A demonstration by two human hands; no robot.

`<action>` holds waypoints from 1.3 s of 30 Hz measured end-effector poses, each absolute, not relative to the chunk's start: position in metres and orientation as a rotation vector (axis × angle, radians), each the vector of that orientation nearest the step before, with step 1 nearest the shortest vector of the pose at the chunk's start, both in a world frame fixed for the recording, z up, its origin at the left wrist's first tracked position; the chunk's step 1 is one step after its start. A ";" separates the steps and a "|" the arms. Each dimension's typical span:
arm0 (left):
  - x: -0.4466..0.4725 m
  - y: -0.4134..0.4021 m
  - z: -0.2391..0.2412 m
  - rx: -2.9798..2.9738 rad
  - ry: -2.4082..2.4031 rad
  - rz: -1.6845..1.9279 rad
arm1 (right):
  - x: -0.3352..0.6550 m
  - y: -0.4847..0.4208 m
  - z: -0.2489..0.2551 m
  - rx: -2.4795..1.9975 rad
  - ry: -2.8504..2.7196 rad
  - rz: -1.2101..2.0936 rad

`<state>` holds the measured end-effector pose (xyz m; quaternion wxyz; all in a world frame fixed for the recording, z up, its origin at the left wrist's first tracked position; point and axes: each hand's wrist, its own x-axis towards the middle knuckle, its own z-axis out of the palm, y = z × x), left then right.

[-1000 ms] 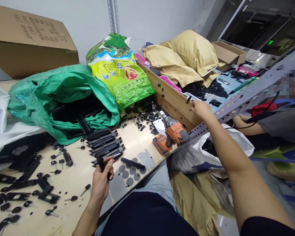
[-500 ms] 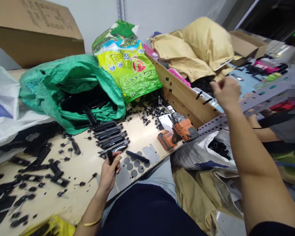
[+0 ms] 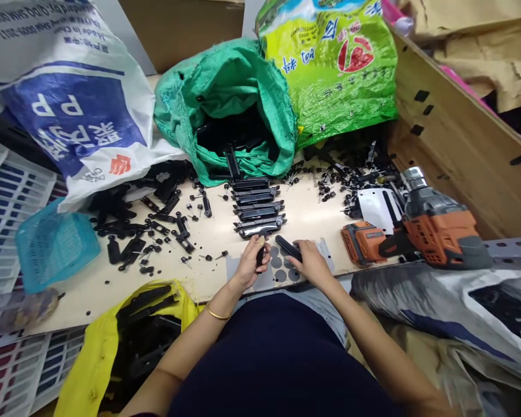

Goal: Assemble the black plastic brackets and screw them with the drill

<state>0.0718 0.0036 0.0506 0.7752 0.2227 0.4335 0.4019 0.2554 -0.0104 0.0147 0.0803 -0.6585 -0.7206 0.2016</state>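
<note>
My left hand (image 3: 250, 265) is closed round a small black plastic piece (image 3: 260, 255), most of it hidden by the fingers. To its right, my right hand (image 3: 313, 263) pinches the near end of a slim black bar (image 3: 287, 247) with rounded ends, which lies over grey discs (image 3: 279, 262) at the table's front edge. Just beyond both hands, several long black plastic assemblies (image 3: 259, 209) are lined up in a stack-like row. A green woven sack (image 3: 226, 69) opens toward them, with black parts inside.
An orange cordless drill (image 3: 443, 226) lies at the right by a wooden board (image 3: 455, 133). Loose black parts (image 3: 130, 243) and pins are scattered at left. A yellow bag (image 3: 84, 359) of black parts, a blue basket (image 3: 56, 246) and a white-and-blue sack (image 3: 82, 98) stand around.
My right hand has come down from the raised position at the right to the black bar and taken hold of it. The left hand keeps its black piece. The view has swung left.
</note>
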 end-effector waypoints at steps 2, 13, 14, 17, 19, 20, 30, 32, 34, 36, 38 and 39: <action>0.067 0.001 0.044 0.659 1.046 0.819 | 0.250 -0.009 0.008 -2.044 -2.141 0.636; 0.068 -0.011 -0.041 2.031 1.606 0.749 | 0.226 -0.018 0.010 -2.102 -2.181 0.719; 0.070 -0.011 -0.046 2.048 1.583 0.819 | 0.222 -0.017 0.008 -2.102 -2.192 0.684; 0.070 -0.011 -0.053 2.040 1.525 0.939 | 0.218 -0.014 0.004 -2.068 -2.244 0.609; 0.068 -0.011 -0.052 2.064 1.498 0.906 | 0.219 -0.015 0.003 -2.041 -2.245 0.607; 0.067 -0.011 -0.051 2.081 1.488 0.881 | 0.221 -0.015 0.003 -2.026 -2.241 0.612; 0.075 -0.010 -0.051 2.062 1.544 0.924 | 0.227 -0.014 -0.006 -1.887 -2.136 0.677; 0.077 -0.009 -0.052 2.081 1.539 0.922 | 0.229 -0.014 -0.008 -1.864 -2.100 0.722; 0.076 -0.009 -0.053 2.088 1.528 0.896 | 0.231 -0.013 -0.010 -1.827 -2.066 0.759; 0.074 -0.007 -0.053 2.100 1.502 0.852 | 0.233 -0.012 -0.012 -1.793 -2.041 0.784; 0.073 -0.006 -0.052 2.122 1.451 0.825 | 0.234 -0.012 -0.013 -1.775 -2.032 0.791; 0.073 -0.006 -0.052 2.128 1.426 0.821 | 0.235 -0.012 -0.014 -1.772 -2.033 0.789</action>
